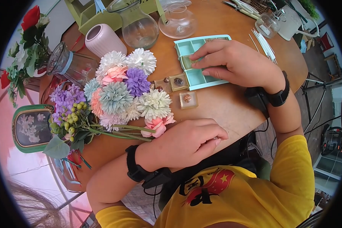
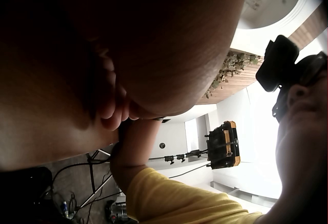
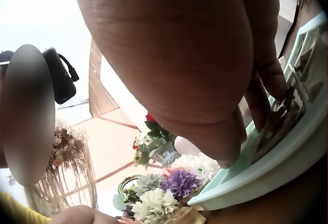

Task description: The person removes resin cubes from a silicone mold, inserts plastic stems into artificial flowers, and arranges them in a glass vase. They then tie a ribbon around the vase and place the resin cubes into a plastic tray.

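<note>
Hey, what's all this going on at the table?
Someone in a yellow shirt has the fingers of their right hand down in a compartment of a pale turquoise tray; whether they grip anything there is hard to tell. The left hand lies loosely curled near the table edge. Just beside the tray are small see-through blocks with bits inside, and farther left is a heap of colorful flowers.
</note>
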Motion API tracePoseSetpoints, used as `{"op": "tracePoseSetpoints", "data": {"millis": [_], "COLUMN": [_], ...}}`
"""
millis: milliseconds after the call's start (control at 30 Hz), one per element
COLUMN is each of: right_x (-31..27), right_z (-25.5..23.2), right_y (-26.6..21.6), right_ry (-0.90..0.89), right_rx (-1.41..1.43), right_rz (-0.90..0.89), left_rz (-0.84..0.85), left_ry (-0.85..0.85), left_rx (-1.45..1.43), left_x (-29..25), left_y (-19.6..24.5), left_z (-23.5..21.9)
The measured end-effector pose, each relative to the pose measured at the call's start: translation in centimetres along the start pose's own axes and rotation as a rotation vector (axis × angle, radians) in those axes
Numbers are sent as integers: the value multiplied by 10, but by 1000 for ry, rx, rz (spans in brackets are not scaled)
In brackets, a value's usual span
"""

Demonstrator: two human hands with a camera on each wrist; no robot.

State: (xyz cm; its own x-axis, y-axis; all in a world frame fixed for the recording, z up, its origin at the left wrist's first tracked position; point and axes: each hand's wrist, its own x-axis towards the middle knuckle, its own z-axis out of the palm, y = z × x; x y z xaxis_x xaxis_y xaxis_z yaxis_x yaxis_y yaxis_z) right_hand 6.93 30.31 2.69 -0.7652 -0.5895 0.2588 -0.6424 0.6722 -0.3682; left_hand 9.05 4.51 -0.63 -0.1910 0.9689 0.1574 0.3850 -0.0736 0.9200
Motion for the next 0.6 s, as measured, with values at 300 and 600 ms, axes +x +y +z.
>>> {"op": "tracePoseSetpoints", "data": {"millis": [300, 600], "right_x": [2, 5], "right_z": [1, 2], "right_y": [-7, -10], "right_ry": [4, -4], "right_rx": [-2, -37], "right_rz": [35, 42], "left_rz": [21, 3], "left_ry": [18, 3], "left_rx": [1, 4], "left_x": [-1, -1], "left_y": [-3, -1], "left_z": [2, 1]}}
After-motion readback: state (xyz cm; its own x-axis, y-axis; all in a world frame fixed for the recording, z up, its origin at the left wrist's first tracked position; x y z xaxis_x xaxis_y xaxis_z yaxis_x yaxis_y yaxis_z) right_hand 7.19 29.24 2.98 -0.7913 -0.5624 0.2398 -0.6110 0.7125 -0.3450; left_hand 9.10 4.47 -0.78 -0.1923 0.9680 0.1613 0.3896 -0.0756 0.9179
